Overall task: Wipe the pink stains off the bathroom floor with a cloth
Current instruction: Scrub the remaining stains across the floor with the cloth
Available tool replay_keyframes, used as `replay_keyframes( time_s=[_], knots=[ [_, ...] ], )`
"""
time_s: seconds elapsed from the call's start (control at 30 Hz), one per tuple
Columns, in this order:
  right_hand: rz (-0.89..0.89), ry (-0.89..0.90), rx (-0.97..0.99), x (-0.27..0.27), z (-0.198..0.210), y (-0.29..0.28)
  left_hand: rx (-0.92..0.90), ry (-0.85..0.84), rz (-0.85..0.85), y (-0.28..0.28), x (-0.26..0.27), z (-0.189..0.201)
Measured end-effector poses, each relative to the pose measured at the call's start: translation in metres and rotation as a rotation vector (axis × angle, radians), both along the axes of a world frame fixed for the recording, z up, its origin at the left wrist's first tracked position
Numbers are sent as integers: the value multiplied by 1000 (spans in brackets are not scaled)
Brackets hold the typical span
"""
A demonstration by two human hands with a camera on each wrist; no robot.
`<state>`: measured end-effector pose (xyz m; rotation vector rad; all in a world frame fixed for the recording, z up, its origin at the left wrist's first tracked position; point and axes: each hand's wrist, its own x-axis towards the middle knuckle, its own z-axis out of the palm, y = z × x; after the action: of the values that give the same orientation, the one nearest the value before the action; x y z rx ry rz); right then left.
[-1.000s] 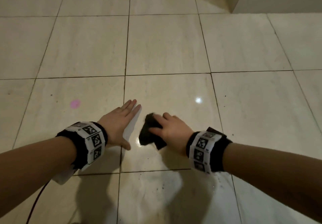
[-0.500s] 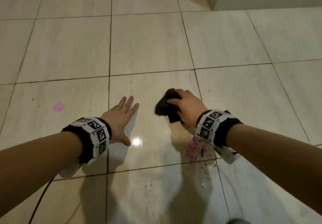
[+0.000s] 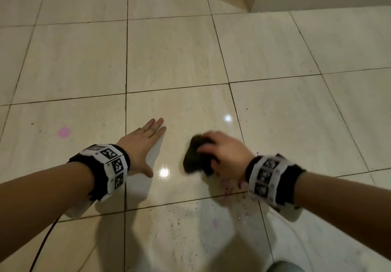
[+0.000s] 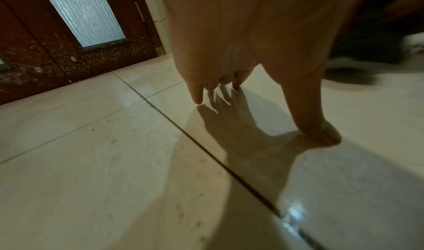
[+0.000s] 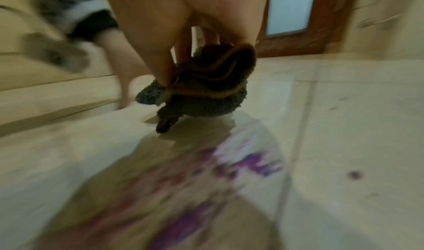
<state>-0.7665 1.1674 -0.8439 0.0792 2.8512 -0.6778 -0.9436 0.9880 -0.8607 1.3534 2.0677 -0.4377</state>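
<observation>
**Kid:** 2 pink spots! Why is the cloth (image 3: 194, 155) bunched up like that?

**Helper:** Yes, I see 2 main ones. The right hand (image 3: 225, 152) has its fingers curled tight round the dark cloth, so the grip is wrapped around it. I think a ball of cloth is easier to push hard on the floor (image 3: 169, 55).

**Kid:** Where is the cloth now?

**Helper:** It sits on the shiny tile, just beside the smeared purple-pink stain (image 5: 247, 163). That stain lies close to the right wrist, right by the dark line between tiles. Little specks are sprinkled on the tile below it too.

**Kid:** Why is the other hand flat?

**Helper:** The left hand (image 3: 140, 144) is spread out, fingers straight, thumb tip down on the tile. It holds nothing. I guess it props the person up while they lean over.

**Kid:** And the other spot?

**Helper:** The round pink spot (image 3: 64, 132) is well apart, past the left hand. It looks not wiped yet.
</observation>
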Motion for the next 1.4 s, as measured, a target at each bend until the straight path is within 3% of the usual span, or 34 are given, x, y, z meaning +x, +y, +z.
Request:
replay_keyframes(
  time_s=[0.1, 0.2, 0.3, 0.43, 0.53, 0.6, 0.73, 0.83, 0.93, 1.07, 1.27, 1.4],
  knots=[
    [-223, 7, 152, -18, 2, 49, 66, -53, 37, 4, 11, 0],
    [-240, -92, 256, -18, -7, 65, 90, -65, 32, 16, 28, -1],
    [-126, -147, 276, 1, -7, 36, 81, -45, 23, 27, 36, -2],
    [117, -156, 159, 44, -5, -16, 49, -33, -7, 30, 34, -3],
    [196, -104, 79, 53, -9, -16, 32, -35, -20, 28, 33, -4],
    [56, -96, 84, 37, -3, 7, 32, -37, -9, 28, 34, -4],
    [-320, 46, 285, 2, 6, 90, 45, -43, -2, 29, 33, -4],
    [-521, -132, 364, -4, 3, 136, 56, -54, 8, 29, 33, -5],
    [-588, -262, 331, -1, -8, 141, 62, -58, 7, 28, 33, -5],
    [-491, -201, 328, 13, -16, 108, 76, -54, 3, 27, 32, -7],
    [88, -34, 166, 64, -12, 21, 71, -50, 1, 27, 33, -6],
    [207, -18, 115, 82, -16, 4, 60, -50, -11, 26, 32, -7]
  ],
)
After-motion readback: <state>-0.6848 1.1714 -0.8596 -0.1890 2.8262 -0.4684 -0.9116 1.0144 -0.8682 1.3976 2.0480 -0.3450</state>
